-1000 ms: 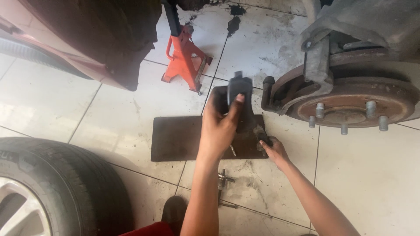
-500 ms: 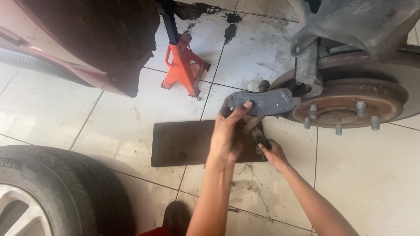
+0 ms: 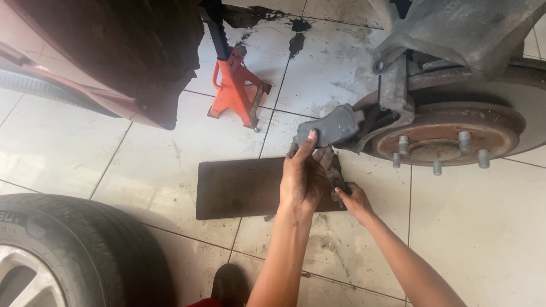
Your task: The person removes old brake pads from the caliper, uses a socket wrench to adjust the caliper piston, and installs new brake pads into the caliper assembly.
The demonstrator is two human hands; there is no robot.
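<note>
Beside the rusty brake disc, a grey brake pad is held up by the left hand. The left forearm is extended up the frame from the bottom edge, wrist straight, back of the hand turned to the camera. The fingers are clamped on the pad's lower left end: one fingertip is pressed onto the flat grey face, the rest are curled under the lower edge.

The pad is positioned just left of the disc, at the mouth of the caliper bracket. Its long axis is laid roughly left to right across the frame, right end tilted slightly upward toward the bracket. The flat backing face is turned up at the camera. Actual contact between the pad's right end and the bracket cannot be told.

The right hand is kept lower, just right of the left hand, forearm entering from the bottom right corner. Its fingers are closed together on a small dark object; what the object is cannot be made out.

Both hands are held above the right end of a dark rectangular mat laid on the tiled floor. An orange jack stand is set further back, under the car body. A removed wheel is lying at the lower left.
</note>
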